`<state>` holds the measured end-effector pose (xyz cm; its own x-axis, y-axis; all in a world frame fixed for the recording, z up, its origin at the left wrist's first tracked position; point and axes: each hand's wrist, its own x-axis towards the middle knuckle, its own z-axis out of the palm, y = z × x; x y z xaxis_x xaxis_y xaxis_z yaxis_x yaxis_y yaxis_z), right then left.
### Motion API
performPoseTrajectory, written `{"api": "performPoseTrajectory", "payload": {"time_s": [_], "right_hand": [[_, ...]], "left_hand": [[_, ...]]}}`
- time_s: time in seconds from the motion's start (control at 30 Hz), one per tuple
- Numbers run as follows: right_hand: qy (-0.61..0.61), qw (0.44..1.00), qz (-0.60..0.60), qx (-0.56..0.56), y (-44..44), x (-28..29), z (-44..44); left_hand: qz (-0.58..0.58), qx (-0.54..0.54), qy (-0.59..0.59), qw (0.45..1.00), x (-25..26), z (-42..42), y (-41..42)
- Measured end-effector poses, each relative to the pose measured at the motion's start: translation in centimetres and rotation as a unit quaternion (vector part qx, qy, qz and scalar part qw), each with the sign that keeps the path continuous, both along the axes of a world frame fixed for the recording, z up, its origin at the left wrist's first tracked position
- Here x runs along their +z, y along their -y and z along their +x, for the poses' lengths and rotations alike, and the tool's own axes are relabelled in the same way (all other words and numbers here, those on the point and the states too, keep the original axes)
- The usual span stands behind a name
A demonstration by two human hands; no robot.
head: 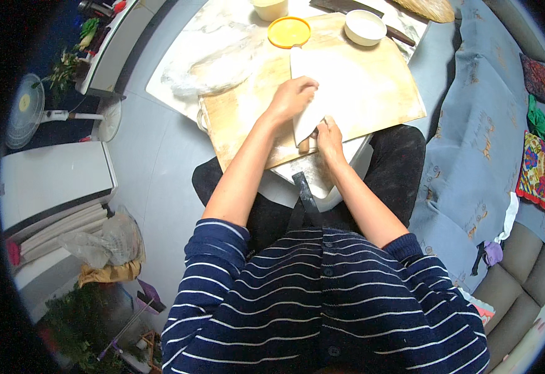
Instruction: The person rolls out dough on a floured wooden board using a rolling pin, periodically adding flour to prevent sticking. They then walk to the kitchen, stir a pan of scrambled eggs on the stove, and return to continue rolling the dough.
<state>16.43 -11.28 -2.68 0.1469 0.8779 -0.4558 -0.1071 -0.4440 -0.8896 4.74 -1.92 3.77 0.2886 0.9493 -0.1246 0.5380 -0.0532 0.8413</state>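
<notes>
A large, thin white sheet of dough (342,89) lies on a wooden board (239,126), its left edge folded over a wooden rolling pin (304,145) whose near end sticks out. My left hand (295,97) rests on the dough-covered pin around its middle, fingers curled. Near the pin's close end, my right hand (328,139) has its fingers curled at the dough's lower edge. Glare washes out much of the dough, and the curled fingers hide exactly what each hand grips.
Behind the dough are an orange lid (289,32), a white bowl (365,28), a tub (270,8) and a large knife (399,35). A clear plastic bag (197,79) lies left of the board. My knees are below the board's near edge.
</notes>
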Motion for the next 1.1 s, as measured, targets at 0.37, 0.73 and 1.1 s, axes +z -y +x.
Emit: {"api": "performPoseTrajectory", "payload": {"time_s": [0.37, 0.73, 1.1], "right_hand": [[0.420, 0.878, 0.159, 0.165, 2.8, 4.8, -2.6], [0.445, 0.785, 0.332, 0.275, 0.1, 3.2, 2.9], [0.497, 0.721, 0.306, 0.373, -8.3, 4.8, 14.2]], "left_hand": [[0.448, -0.358, -0.325, 0.752, -0.5, -4.1, -8.3], [0.272, -0.249, -0.469, 0.802, 2.2, -8.1, -2.7], [0.191, -0.153, -0.383, 0.891, 1.7, -2.3, 3.5]]}}
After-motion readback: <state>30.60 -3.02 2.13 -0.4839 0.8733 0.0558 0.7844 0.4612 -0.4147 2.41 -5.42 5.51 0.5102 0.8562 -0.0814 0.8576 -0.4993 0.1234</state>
